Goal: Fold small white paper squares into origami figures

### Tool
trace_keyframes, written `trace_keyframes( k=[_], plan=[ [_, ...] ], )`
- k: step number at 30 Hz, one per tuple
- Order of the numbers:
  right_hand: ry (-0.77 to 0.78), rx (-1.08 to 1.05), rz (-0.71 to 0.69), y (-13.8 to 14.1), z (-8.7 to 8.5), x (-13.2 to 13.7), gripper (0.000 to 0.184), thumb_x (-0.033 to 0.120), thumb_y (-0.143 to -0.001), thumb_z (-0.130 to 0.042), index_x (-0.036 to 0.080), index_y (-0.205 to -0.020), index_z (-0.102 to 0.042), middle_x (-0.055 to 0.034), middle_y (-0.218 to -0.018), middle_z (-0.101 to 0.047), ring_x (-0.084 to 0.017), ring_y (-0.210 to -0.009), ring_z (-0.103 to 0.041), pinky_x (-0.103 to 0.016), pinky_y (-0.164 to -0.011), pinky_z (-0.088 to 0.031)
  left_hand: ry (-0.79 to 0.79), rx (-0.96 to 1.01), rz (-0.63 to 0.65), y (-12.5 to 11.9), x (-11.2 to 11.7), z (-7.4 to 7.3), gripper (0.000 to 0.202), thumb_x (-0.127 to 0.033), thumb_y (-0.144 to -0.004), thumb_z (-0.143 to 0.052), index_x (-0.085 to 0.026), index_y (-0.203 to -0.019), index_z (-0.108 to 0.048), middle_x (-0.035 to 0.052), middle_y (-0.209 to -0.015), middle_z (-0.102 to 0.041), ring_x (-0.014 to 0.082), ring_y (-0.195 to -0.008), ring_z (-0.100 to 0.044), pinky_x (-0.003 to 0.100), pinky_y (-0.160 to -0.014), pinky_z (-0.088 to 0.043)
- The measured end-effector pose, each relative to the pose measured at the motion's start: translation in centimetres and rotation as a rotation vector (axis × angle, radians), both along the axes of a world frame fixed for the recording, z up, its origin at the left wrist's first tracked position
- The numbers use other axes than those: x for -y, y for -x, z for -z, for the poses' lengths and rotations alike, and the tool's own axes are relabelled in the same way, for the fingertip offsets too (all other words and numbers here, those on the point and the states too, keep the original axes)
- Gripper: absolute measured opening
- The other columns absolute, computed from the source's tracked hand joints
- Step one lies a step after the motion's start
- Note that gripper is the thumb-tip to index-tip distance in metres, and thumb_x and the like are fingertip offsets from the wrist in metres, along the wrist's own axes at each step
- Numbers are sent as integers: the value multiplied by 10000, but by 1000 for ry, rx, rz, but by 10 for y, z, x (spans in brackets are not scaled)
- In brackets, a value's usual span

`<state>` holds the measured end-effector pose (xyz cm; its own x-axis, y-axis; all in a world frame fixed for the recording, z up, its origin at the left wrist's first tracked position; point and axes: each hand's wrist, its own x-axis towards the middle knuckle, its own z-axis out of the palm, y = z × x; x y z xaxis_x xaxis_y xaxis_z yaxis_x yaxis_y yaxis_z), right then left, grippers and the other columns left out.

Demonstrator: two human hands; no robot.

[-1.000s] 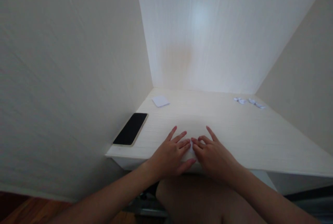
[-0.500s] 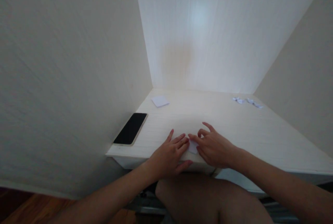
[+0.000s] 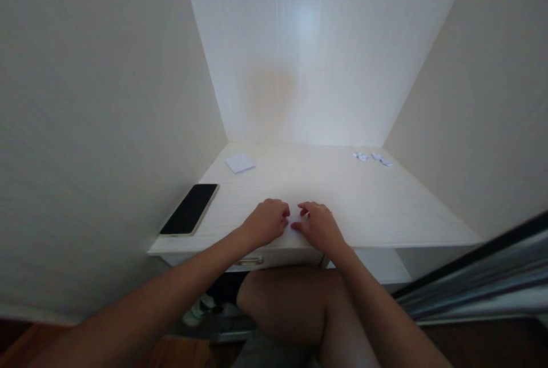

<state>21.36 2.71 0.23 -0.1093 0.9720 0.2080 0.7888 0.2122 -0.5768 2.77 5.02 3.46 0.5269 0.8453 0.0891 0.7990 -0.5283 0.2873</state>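
Note:
Both my hands rest close together on the near edge of a pale wooden desk (image 3: 385,208). My left hand (image 3: 266,223) has its fingers curled under, fingertips pressed on a small white piece of paper (image 3: 293,224). My right hand (image 3: 315,225) is curled the same way and pinches the paper from the other side. Most of the paper is hidden between the fingertips.
A black phone (image 3: 189,217) lies face up at the desk's left edge. A small white paper square (image 3: 240,163) sits at the back left. Several small folded white paper pieces (image 3: 371,157) lie at the back right. Walls close the desk on three sides; my bare knee (image 3: 282,305) is under it.
My fingers were spread flat on the paper; now both hands are curled with fingertips pinching it. The view has pulled back and shifted, so the hands sit further left in the picture.

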Motion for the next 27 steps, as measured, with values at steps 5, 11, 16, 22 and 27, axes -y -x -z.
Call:
trace_keyframes(
  k=[5, 11, 16, 22, 27],
  plan=[
    [34, -56, -13, 0, 0, -2, 414, 229, -752, -819, 197, -1155, -730, -59, -966, -755, -232, -919, -679, -388, -896, -495, 241, -12, 5, -3, -23, -4, 287, -345, -968, -653, -141, -1170, -650, 84, -1135, -683, 217, -992, -678, 431, -880, -580],
    [-14, -201, -20, -7, 4, -1, 486, 214, -760, -802, 182, -1231, -688, -111, -1162, -718, -203, -931, -686, -375, -900, -528, 429, 176, -7, 2, -28, -1, 231, -325, -958, -661, -128, -1080, -661, 65, -1017, -693, 184, -869, -681, 365, -779, -594],
    [-31, -326, -27, -14, 4, -5, 251, 273, -940, -624, 166, -1144, -723, -90, -983, -771, -179, -831, -714, -323, -782, -565, 519, 429, -4, 5, -15, 5, 170, -303, -904, -617, -135, -931, -623, 37, -781, -686, 149, -655, -671, 286, -630, -573],
    [-20, -315, -174, -15, -3, -15, 260, 186, -911, -649, 176, -1153, -744, -55, -926, -768, -136, -736, -680, -271, -719, -545, 465, 484, -2, 6, -3, 12, 231, -321, -867, -621, -137, -1007, -628, 39, -736, -714, 154, -555, -651, 266, -525, -523],
    [-41, -240, -253, -9, -5, -20, 185, 173, -908, -651, 172, -1051, -768, -54, -905, -769, -153, -769, -669, -288, -753, -526, 171, 387, -42, 12, 1, 15, 243, -292, -845, -679, -166, -1053, -689, 42, -840, -732, 172, -643, -651, 314, -664, -535]
  ],
)
